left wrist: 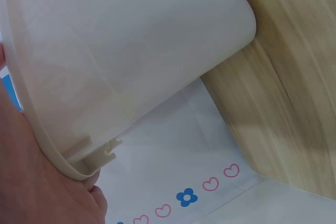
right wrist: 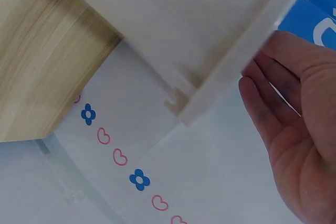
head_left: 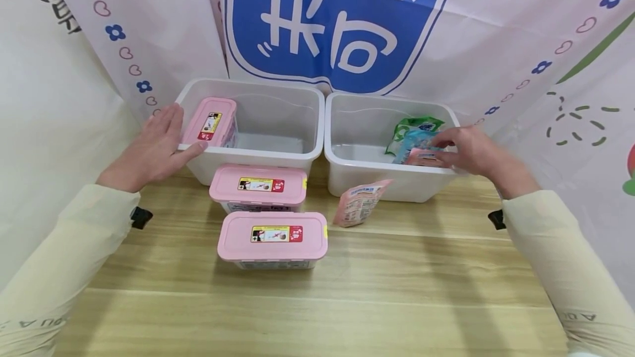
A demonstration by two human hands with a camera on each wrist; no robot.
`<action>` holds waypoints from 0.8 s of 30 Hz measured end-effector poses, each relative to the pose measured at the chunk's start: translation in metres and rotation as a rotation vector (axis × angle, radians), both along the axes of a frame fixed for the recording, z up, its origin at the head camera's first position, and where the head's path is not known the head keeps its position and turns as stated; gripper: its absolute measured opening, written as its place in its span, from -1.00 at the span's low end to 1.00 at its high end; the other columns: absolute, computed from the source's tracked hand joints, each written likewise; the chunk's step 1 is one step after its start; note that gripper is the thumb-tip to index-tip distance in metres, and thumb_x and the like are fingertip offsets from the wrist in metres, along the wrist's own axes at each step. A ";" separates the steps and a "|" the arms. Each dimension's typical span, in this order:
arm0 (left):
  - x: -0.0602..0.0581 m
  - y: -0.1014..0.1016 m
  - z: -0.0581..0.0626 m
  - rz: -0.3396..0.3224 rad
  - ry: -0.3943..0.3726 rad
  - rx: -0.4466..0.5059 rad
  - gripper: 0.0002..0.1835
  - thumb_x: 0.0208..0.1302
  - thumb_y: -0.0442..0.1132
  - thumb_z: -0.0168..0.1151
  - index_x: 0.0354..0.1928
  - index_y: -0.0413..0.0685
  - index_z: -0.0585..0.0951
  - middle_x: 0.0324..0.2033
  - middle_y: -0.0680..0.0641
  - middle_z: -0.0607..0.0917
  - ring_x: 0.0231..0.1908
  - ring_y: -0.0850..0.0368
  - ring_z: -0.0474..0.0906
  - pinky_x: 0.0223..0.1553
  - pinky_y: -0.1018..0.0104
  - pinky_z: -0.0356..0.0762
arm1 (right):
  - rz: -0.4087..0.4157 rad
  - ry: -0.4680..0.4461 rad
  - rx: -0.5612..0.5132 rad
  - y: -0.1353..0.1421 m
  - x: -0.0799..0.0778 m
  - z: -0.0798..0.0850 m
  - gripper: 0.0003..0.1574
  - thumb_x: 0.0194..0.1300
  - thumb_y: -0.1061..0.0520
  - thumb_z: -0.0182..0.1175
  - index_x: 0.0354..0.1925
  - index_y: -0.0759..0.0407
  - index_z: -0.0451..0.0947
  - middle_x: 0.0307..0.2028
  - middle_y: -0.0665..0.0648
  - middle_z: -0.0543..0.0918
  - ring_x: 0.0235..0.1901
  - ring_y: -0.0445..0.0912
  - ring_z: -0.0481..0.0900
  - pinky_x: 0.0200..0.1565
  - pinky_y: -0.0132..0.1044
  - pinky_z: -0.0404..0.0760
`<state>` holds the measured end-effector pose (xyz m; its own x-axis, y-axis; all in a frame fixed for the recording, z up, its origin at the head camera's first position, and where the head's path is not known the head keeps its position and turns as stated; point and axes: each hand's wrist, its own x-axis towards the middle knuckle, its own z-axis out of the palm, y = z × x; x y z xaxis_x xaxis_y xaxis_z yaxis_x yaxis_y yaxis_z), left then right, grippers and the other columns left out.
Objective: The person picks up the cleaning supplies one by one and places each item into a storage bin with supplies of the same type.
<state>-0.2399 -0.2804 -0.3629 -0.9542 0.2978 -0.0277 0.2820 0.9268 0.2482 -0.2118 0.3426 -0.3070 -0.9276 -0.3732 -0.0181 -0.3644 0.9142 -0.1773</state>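
My left hand [head_left: 154, 147] rests on the corner of the left white bin [head_left: 317, 150], thumb along the front rim and fingers at the left side. Inside that bin stands a box with a pink lid [head_left: 210, 120]. My right hand [head_left: 473, 150] reaches over the right rim of the right white bin [head_left: 342, 167], pinching a pink pouch [head_left: 421, 157] between thumb and fingers. A blue pouch [head_left: 414, 139] and a green pouch [head_left: 416, 125] lie beside it. In the right wrist view, the bin's rim [right wrist: 236, 66] hides my fingertips.
Two more pink-lidded boxes, a rear box [head_left: 258, 183] and a front box [head_left: 273, 236], stand before the left bin on the wooden table [head_left: 317, 313]. Another pink pouch [head_left: 362, 203] stands tilted by the right bin. A printed cloth [head_left: 421, 32] hangs behind.
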 end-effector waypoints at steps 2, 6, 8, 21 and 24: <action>0.000 0.000 0.000 -0.002 0.001 -0.001 0.13 0.54 0.43 -0.28 0.63 -0.33 -0.43 0.66 -0.35 -0.46 0.67 -0.39 -0.49 0.67 -0.33 -0.42 | -0.001 0.002 -0.003 0.000 0.002 0.005 -0.65 0.29 0.30 0.45 0.04 0.33 0.74 0.00 0.38 0.78 -0.03 0.22 0.75 0.14 0.25 0.72; -0.001 0.000 0.000 -0.008 0.004 0.002 0.13 0.54 0.42 -0.28 0.63 -0.34 -0.43 0.66 -0.36 -0.46 0.67 -0.39 -0.48 0.67 -0.32 -0.43 | -0.007 -0.004 0.019 -0.002 0.010 0.018 -0.59 0.28 0.29 0.46 0.10 0.31 0.71 0.06 0.38 0.76 0.01 0.22 0.74 0.15 0.25 0.72; -0.001 0.000 -0.001 -0.011 0.007 0.002 0.13 0.54 0.42 -0.28 0.63 -0.34 -0.43 0.66 -0.38 -0.45 0.67 -0.40 -0.46 0.67 -0.32 -0.42 | -0.003 -0.008 0.027 -0.004 0.014 0.025 -0.57 0.29 0.29 0.46 0.13 0.31 0.69 0.08 0.37 0.75 0.03 0.21 0.73 0.14 0.24 0.73; 0.000 -0.001 -0.001 -0.014 0.012 -0.003 0.12 0.55 0.41 -0.28 0.63 -0.34 -0.43 0.65 -0.38 -0.45 0.67 -0.41 -0.47 0.67 -0.33 -0.41 | 0.106 0.041 0.090 -0.038 0.037 0.064 -0.49 0.23 0.20 0.55 0.15 0.21 0.73 0.09 0.26 0.80 -0.01 0.12 0.78 0.08 0.13 0.79; 0.000 -0.001 0.000 -0.019 0.016 -0.001 0.12 0.56 0.41 -0.28 0.63 -0.36 -0.42 0.65 -0.39 -0.44 0.67 -0.41 -0.46 0.67 -0.33 -0.40 | 0.135 0.025 0.099 -0.050 0.040 0.070 -0.51 0.27 0.11 0.53 0.15 0.16 0.74 0.09 0.23 0.81 -0.03 0.09 0.79 0.05 0.09 0.81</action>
<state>-0.2401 -0.2816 -0.3633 -0.9489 0.3154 -0.0124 0.3031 0.9216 0.2423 -0.1720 0.2927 -0.2375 -0.8700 -0.4916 -0.0383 -0.4879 0.8694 -0.0776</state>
